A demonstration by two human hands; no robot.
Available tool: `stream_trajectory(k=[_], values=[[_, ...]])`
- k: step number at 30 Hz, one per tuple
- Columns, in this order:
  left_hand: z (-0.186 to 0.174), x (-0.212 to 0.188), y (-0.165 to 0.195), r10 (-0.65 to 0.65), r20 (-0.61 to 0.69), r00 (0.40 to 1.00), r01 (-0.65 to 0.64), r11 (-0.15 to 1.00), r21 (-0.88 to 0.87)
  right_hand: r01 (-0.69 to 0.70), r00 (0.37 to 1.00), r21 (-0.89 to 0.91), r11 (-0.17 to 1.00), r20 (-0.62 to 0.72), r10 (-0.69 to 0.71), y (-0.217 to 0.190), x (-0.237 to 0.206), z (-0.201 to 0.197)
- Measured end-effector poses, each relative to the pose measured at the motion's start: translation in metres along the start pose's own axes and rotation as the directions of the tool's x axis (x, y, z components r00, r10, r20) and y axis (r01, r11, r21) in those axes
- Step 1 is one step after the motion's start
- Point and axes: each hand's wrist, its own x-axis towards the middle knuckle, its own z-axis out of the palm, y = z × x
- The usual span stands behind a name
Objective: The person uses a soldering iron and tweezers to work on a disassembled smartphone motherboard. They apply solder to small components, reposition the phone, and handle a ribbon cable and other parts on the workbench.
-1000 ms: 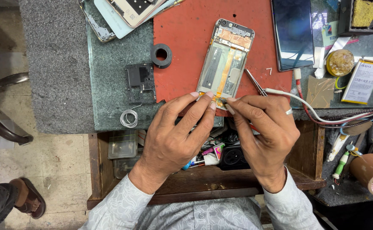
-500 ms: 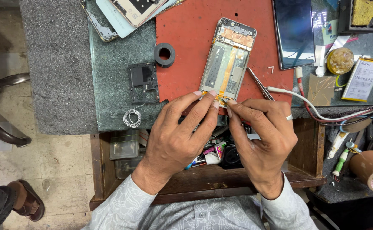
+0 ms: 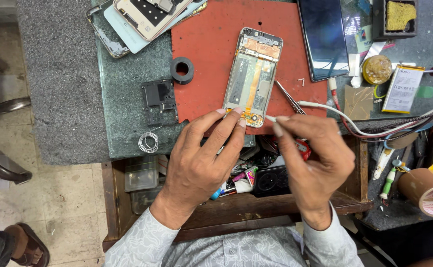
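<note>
Resting fingertips on the near end of the opened phone [image 3: 252,74], left hand [image 3: 201,165] is spread, gripping nothing. Right hand [image 3: 315,163] pinches a small white piece [image 3: 270,118] just beside that end. Phone lies on red mat [image 3: 206,44]; tweezers [image 3: 289,97] alongside.

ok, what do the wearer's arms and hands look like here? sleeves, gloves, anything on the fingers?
Both hands are bare, no gloves. The left hand and right hand come out of long sleeves of a pale grey shirt with a faint wavy pattern, cuffs at the wrists. The shirt front shows a button placket. No watch or wristband shows; a ring cannot be made out.
</note>
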Motion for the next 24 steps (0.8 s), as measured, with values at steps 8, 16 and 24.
stream_trajectory(k=[8,16,24], values=[[0.000,0.000,0.000,-0.002,0.000,1.000,0.002,1.000,-0.007,-0.024,1.000,-0.010,1.000,0.008,0.024,-0.010,-0.002,0.016],[0.000,-0.001,-0.001,-0.004,-0.006,1.000,0.004,1.000,-0.019,-0.002,1.000,-0.028,1.000,0.015,0.002,-0.013,0.000,0.020],[0.001,-0.001,-0.001,-0.005,-0.018,1.000,0.004,1.000,-0.022,0.029,1.000,-0.144,0.989,0.007,-0.029,-0.015,-0.001,0.020]])
